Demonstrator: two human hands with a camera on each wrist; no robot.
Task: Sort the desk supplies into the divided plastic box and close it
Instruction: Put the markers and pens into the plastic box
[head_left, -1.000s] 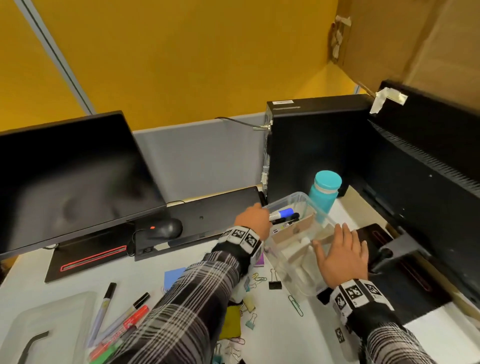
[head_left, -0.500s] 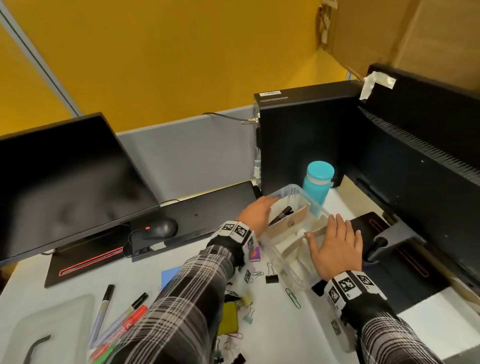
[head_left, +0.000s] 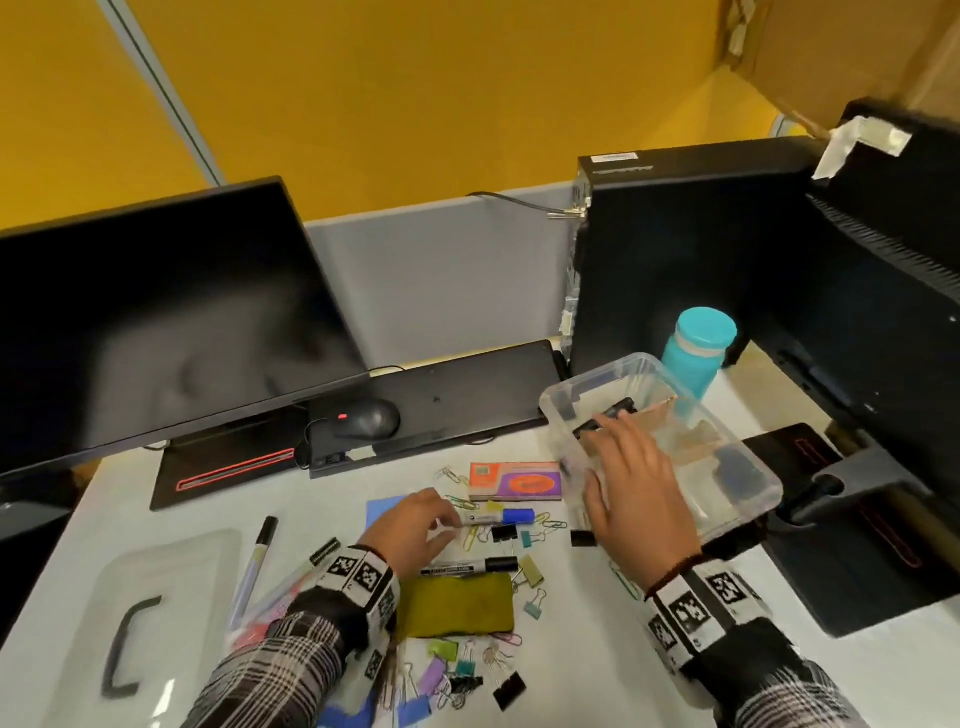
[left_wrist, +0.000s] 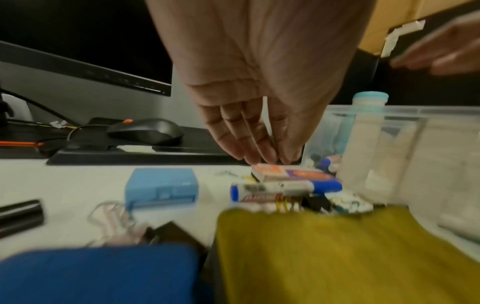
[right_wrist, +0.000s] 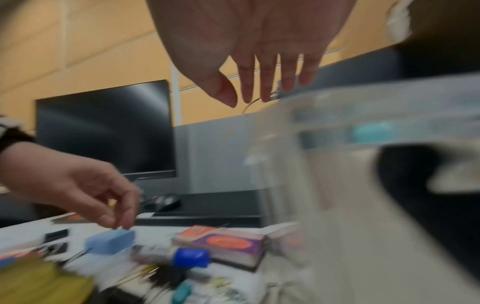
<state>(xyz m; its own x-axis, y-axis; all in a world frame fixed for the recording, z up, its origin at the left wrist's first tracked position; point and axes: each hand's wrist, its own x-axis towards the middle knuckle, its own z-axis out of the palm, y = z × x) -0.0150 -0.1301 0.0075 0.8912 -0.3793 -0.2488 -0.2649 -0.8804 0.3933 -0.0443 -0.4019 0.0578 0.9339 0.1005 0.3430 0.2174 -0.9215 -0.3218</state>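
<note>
The divided plastic box (head_left: 670, 452) sits at centre right of the head view, lid off, a black marker (head_left: 605, 418) already lying in its far compartment. The right hand (head_left: 636, 488) hangs over the box's near-left corner with fingers straight and spread, holding nothing; probably it is there to steady the box. The left hand (head_left: 415, 527), lower centre, is loosely curled and empty as far as I can see, its fingertips (left_wrist: 262, 156) just above the blue-capped marker (head_left: 501, 517) that lies on the worktop (head_left: 582, 654) beside the orange-and-purple pad (head_left: 514, 480). That marker looks the likely next pick (clips and more pens remain scattered around it). The lid (head_left: 150, 618) waits at lower left, so closing is far off.
</note>
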